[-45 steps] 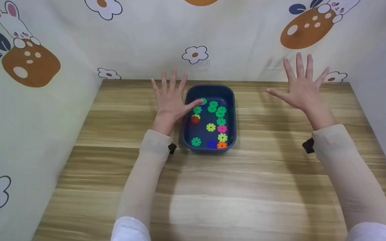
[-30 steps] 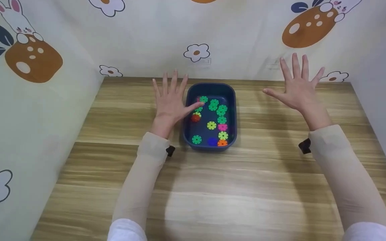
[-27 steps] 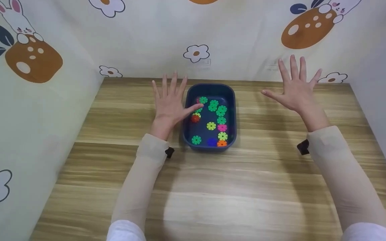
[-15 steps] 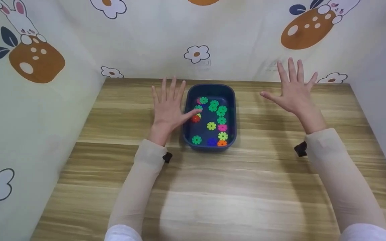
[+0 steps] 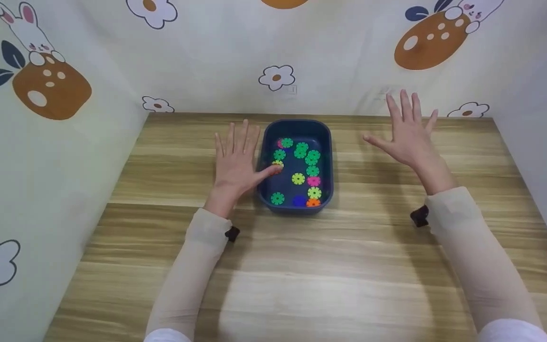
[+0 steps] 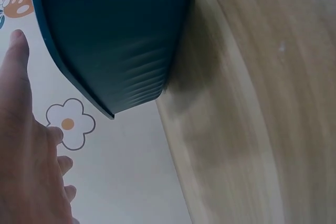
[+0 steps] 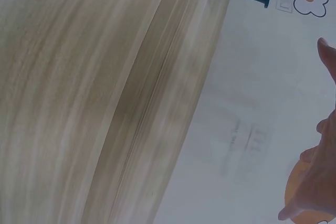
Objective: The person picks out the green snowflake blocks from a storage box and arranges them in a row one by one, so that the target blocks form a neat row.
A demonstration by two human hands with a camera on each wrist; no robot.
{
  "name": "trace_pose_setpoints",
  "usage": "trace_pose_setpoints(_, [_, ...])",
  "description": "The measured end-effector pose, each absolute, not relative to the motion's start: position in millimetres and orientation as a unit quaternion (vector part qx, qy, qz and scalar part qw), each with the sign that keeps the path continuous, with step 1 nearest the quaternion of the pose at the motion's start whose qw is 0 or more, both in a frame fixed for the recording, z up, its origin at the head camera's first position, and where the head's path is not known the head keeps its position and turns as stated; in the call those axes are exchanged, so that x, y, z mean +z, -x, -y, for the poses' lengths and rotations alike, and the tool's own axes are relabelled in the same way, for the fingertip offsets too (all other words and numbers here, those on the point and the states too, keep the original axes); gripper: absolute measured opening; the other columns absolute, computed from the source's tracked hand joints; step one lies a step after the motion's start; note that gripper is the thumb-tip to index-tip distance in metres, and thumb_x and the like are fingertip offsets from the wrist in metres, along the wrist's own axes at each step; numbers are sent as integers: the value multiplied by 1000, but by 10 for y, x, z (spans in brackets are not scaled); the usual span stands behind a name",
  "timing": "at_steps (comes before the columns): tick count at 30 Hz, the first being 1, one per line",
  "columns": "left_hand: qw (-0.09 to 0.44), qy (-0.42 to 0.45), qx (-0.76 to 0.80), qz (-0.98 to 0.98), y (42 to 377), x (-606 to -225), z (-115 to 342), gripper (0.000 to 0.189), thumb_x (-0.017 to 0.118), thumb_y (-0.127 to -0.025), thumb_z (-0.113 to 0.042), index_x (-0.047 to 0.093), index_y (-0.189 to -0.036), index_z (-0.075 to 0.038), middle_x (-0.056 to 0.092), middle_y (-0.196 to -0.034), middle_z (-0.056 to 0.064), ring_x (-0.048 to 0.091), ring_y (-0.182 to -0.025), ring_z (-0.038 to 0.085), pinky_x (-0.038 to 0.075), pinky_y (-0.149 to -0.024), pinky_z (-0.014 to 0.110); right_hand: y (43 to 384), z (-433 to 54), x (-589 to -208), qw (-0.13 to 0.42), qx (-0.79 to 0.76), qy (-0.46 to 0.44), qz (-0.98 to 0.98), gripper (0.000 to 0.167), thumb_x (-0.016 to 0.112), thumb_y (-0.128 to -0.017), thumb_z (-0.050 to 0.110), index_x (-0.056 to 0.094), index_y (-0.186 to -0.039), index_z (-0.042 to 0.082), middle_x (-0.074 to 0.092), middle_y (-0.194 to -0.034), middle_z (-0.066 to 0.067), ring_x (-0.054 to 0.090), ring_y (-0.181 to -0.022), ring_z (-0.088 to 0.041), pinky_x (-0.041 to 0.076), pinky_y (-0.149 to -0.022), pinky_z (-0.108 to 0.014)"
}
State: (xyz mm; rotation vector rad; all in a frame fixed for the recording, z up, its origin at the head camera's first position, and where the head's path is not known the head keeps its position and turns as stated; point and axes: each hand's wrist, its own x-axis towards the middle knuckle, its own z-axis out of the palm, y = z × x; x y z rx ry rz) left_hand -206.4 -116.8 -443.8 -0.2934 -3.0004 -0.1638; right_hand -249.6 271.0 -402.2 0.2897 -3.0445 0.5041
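A dark blue plastic bin (image 5: 296, 124) sits toward the back of the table. Inside it lie several flower-shaped plastic discs, among them a green disc (image 5: 277, 198), a yellow disc (image 5: 298, 178), a pink disc (image 5: 314, 181) and an orange disc (image 5: 313, 203). My left hand (image 5: 236, 168) is raised at the bin's left, fingers straight, its thumb overlapping the bin's left rim in the head view and partly covering a disc. The left wrist view shows the hand apart from the bin's wall (image 6: 115, 35). Off to the right, my right hand (image 5: 410, 140) is held up with spread fingers, holding nothing.
The wood-grain table (image 5: 302, 275) meets a patterned back wall (image 5: 216, 57) just behind the bin. Side walls stand close at left (image 5: 41, 180) and right (image 5: 534, 156). A small black device (image 5: 419, 216) is strapped at the right wrist, with a similar one at the left.
Both hands have drawn back toward the person, and the right hand has also shifted left. Fingers stay straight throughout. The bin and discs stay in place; the view shifts slightly.
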Motion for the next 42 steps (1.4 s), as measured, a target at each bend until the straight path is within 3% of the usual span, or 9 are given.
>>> trace_pose_setpoints(4, [57,100,-54,992,2017,-4462,1200,113,33,-77,-93,3,-162,-25,-3,-171,5,-4,-157,33,-2,-124,64,2496,-2685,-4066,21,167,-97,981,108,53,-86,75,-4,-162,22,-14,-168,-13,-18,-154,-37,-17,-111,-78])
trace_pose_setpoints(11, [39,103,-86,990,1949,-4491,1231,112,41,-78,-89,0,-162,-25,-3,-171,4,-6,-158,30,-10,-124,61,2507,-2650,-4123,24,175,-102,979,110,48,-84,81,-2,-162,21,-9,-169,-14,-13,-155,-37,-14,-113,-76])
trace_pose_setpoints(16, [26,106,-99,989,1906,-4496,1243,111,45,-80,-86,0,-162,-26,-4,-171,2,-4,-158,30,-8,-125,60,2512,-2621,-4151,26,183,-105,977,108,55,-86,75,-1,-162,21,-7,-169,-15,-12,-156,-37,-11,-115,-76])
trace_pose_setpoints(25, [12,115,-91,989,1813,-4522,1281,110,40,-80,-87,5,-162,-23,3,-171,5,2,-158,30,0,-126,59,2512,-2555,-4168,20,202,-113,973,107,60,-87,68,2,-162,17,-4,-169,-17,-9,-155,-38,-7,-118,-73])
trace_pose_setpoints(28, [4,118,-94,989,1780,-4530,1300,110,42,-80,-87,4,-162,-23,0,-171,4,0,-158,27,-2,-127,58,2516,-2530,-4170,21,208,-117,971,105,62,-88,64,3,-162,16,-3,-168,-17,-6,-155,-39,-3,-120,-72])
trace_pose_setpoints(37, [-10,133,-117,984,1694,-4547,1329,108,44,-81,-85,14,-161,-19,14,-169,7,13,-157,28,1,-127,57,2516,-2460,-4206,33,223,-136,965,103,66,-89,56,8,-161,11,4,-168,-20,3,-155,-42,4,-124,-65])
trace_pose_setpoints(42, [-13,148,-151,977,1648,-4568,1340,108,55,-81,-79,16,-161,-18,17,-169,6,18,-156,28,9,-128,55,2502,-2407,-4223,30,240,-141,960,101,69,-88,52,11,-161,11,8,-167,-21,9,-154,-42,11,-124,-64])
